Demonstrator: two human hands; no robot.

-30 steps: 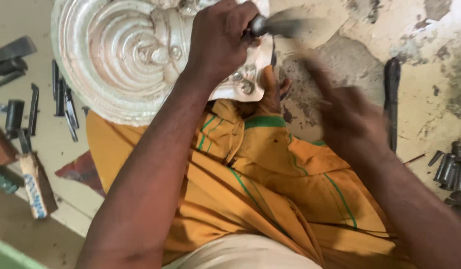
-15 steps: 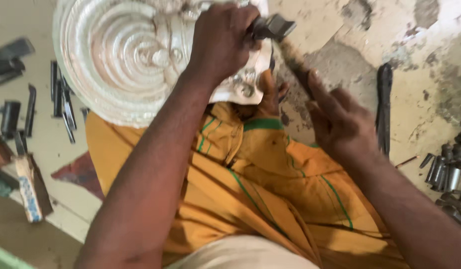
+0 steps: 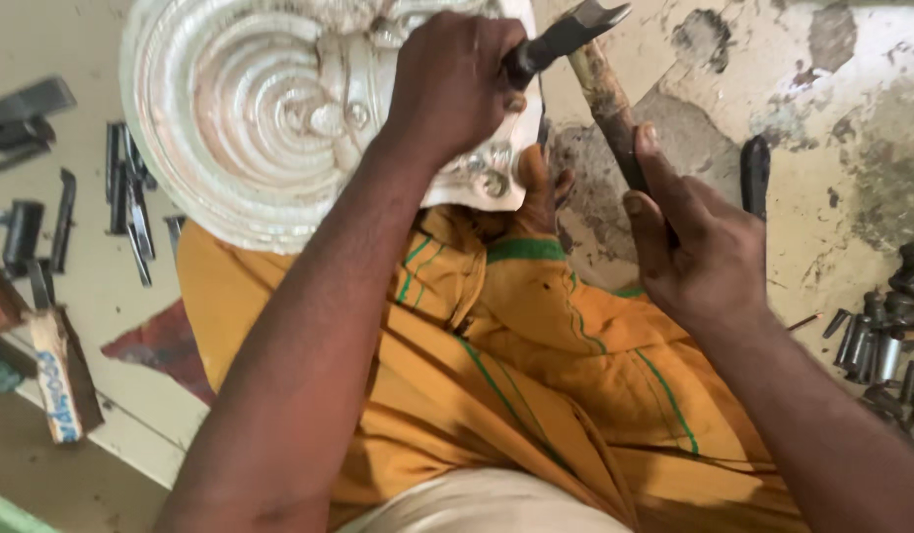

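One large round relief plate (image 3: 250, 118), pale and silvery with raised concentric spiral ridges, is seen propped on the floor (image 3: 832, 128) against an orange cloth (image 3: 536, 365) striped in green. A dark metal chisel (image 3: 561, 39) is gripped by the closed left hand (image 3: 452, 84) at the plate's edge. The right hand (image 3: 699, 247), earlier open and empty, is now wrapped around a worn wooden hammer handle (image 3: 605, 109). Small steel punches (image 3: 876, 345) are scattered nearby.

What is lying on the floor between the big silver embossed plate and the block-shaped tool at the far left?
In the head view, a row of dark metal chisels lies on the pale floor between the silver plate and the block-shaped tool.
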